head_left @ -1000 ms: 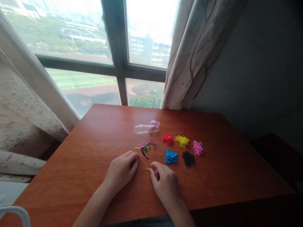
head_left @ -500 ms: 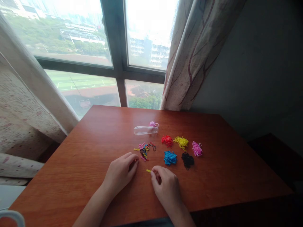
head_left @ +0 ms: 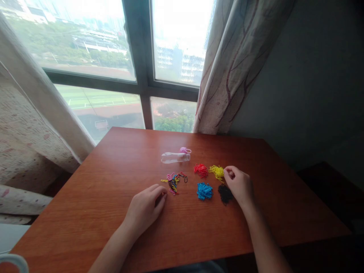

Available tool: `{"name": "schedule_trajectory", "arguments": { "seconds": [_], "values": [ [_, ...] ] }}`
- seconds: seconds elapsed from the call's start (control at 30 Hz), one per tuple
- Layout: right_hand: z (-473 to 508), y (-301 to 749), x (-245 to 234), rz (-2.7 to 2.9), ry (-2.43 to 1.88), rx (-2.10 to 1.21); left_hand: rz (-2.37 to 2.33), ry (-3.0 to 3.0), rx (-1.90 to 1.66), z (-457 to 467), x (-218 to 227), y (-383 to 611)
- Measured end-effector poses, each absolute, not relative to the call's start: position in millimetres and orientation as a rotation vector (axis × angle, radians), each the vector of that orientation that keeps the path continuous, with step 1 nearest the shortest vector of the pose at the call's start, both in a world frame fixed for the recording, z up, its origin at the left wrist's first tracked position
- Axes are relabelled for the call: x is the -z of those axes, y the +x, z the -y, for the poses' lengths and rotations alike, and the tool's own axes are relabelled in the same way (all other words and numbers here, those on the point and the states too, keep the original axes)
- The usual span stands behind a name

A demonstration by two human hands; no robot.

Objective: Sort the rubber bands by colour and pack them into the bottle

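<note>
My right hand (head_left: pixel 239 185) is over the sorted piles, fingertips pinched together at the edge of the yellow pile (head_left: pixel 216 171); whatever it pinches is too small to see. It hides the pink pile. The red pile (head_left: pixel 201 169), blue pile (head_left: pixel 204 190) and black pile (head_left: pixel 225 193) of small rubber bands lie around it on the wooden table (head_left: pixel 113 197). My left hand (head_left: pixel 145 209) rests palm down with loosely curled fingers beside a mixed heap of coloured bands (head_left: pixel 174 180).
A clear plastic bottle (head_left: pixel 174 157) lies on its side behind the bands, with its pink cap (head_left: pixel 185 150) next to it. Curtains hang on both sides of a window behind the table. A dark wall is on the right.
My right hand carried a yellow band from the table near my left hand over to the yellow pile at the right. The left hand stayed put.
</note>
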State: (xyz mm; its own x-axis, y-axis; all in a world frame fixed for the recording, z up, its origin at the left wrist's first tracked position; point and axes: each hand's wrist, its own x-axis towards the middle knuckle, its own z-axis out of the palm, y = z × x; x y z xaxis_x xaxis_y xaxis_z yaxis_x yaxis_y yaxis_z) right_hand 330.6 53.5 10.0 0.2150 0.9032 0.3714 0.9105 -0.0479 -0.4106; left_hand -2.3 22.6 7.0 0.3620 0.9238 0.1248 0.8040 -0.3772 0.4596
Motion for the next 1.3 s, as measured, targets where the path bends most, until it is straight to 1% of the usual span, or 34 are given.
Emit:
{"name": "schedule_trajectory", "arguments": {
  "seconds": [0.2, 0.43, 0.6, 0.87, 1.3],
  "values": [
    [-62.1, 335.4, -6.7, 1.658, -1.948, -0.028, -1.525, 2.286, -0.504, -22.7, -7.6, -2.2],
    [-41.1, 318.6, -16.0, 1.565, -1.834, -0.060, -1.528, 2.262, -0.472, -23.5, -8.0, -1.6],
    [-10.3, 274.9, -14.2, 1.619, -1.658, -0.219, -1.533, 2.259, -0.481, -23.1, -6.4, -1.9],
    [25.4, 206.1, 12.4, 1.833, -1.489, -0.458, -1.559, 2.233, -0.485, -22.0, -5.4, -1.5],
    [29.5, 197.7, 17.9, 1.932, -1.509, -0.489, -1.583, 2.252, -0.480, -23.0, -2.2, -0.3]
  ]
}}
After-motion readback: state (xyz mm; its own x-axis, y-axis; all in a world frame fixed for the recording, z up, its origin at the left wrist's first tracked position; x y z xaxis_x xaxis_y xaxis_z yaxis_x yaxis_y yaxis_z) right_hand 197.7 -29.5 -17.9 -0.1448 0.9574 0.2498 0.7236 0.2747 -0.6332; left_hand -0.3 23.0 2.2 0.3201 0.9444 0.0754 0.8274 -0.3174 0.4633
